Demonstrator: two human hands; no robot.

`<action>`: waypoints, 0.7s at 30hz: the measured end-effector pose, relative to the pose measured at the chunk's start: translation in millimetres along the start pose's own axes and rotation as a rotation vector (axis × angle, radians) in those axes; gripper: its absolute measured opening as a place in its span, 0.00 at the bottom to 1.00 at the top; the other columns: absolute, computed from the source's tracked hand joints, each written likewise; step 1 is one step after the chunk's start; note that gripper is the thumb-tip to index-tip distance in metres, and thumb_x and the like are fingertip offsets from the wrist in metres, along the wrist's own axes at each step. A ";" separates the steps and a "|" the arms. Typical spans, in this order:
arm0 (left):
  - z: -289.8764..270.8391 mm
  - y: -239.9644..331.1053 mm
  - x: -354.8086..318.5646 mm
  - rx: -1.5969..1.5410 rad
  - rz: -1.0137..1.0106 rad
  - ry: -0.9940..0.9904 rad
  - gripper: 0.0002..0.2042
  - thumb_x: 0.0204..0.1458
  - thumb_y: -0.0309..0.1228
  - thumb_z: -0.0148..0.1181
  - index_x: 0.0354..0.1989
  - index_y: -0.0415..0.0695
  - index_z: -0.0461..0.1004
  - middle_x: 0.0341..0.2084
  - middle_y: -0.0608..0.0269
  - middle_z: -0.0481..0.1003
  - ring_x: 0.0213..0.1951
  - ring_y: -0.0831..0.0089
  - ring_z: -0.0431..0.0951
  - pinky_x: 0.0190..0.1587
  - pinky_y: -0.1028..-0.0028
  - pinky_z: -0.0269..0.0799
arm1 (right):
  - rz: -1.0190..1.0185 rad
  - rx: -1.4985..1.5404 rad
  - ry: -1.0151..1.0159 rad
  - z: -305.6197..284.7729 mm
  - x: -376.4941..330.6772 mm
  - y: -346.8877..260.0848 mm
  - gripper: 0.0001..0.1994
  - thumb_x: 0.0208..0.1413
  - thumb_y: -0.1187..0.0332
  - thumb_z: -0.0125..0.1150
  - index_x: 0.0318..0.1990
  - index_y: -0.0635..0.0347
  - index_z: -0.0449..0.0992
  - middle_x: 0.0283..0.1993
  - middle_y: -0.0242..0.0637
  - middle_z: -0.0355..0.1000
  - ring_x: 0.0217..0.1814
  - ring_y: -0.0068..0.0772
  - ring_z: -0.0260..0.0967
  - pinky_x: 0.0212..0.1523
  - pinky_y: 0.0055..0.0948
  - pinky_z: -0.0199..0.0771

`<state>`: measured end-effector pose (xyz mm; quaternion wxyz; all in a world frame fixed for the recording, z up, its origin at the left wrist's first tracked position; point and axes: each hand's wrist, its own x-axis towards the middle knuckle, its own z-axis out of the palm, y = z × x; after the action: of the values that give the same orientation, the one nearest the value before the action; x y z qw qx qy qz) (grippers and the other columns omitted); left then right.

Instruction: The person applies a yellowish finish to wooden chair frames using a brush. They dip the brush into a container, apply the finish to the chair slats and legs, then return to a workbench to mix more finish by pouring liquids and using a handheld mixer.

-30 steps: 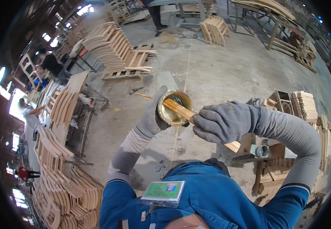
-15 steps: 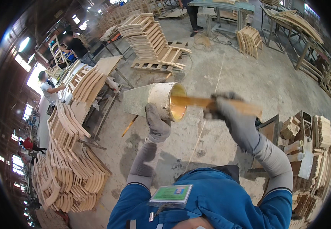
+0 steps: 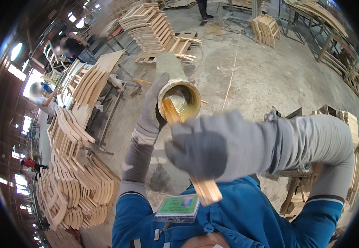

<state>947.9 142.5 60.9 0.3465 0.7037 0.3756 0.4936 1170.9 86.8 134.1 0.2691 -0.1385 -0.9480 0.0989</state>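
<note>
The left hand (image 3: pixel 151 103) clasps the cup (image 3: pixel 194 100), mouth now facing the wearer; the right hand (image 3: pixel 210 144) grasps the wooden stick (image 3: pixel 206 192), newly slanted.

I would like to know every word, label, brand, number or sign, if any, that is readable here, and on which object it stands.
Green badge card on the blue shirt: printed lines, too small and blurred to read.
Cup and wooden stick: no lettering visible.
Elsewhere: no readable text.
</note>
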 end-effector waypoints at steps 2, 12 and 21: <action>-10.4 1.7 1.8 -0.134 0.004 -0.120 0.20 0.59 0.32 0.47 0.55 0.30 0.59 0.46 0.44 0.71 0.47 0.61 0.75 0.52 0.66 0.72 | -0.055 -0.314 -0.063 11.7 -17.1 -14.9 0.08 0.46 0.70 0.56 0.35 0.59 0.73 0.30 0.35 0.70 0.23 0.27 0.70 0.11 0.24 0.68; 11.5 48.9 21.8 -0.954 -0.250 0.024 0.22 0.62 0.39 0.40 0.55 0.32 0.61 0.45 0.48 0.72 0.45 0.64 0.75 0.50 0.67 0.73 | -0.545 -0.322 0.234 -34.4 -21.5 43.1 0.13 0.50 0.66 0.56 0.33 0.72 0.73 0.18 0.35 0.64 0.14 0.22 0.62 0.07 0.22 0.62; 48.6 79.2 48.8 -0.791 -0.371 0.097 0.22 0.60 0.42 0.44 0.50 0.33 0.67 0.44 0.49 0.73 0.46 0.64 0.75 0.49 0.69 0.73 | -0.375 0.063 0.194 -78.4 -38.9 90.1 0.17 0.49 0.67 0.58 0.48 0.54 0.70 0.31 0.35 0.71 0.21 0.26 0.70 0.11 0.21 0.68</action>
<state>1020.3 141.5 136.8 0.6541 0.4135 0.2937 0.5611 1263.7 168.3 157.2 0.3771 0.0400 -0.9232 0.0628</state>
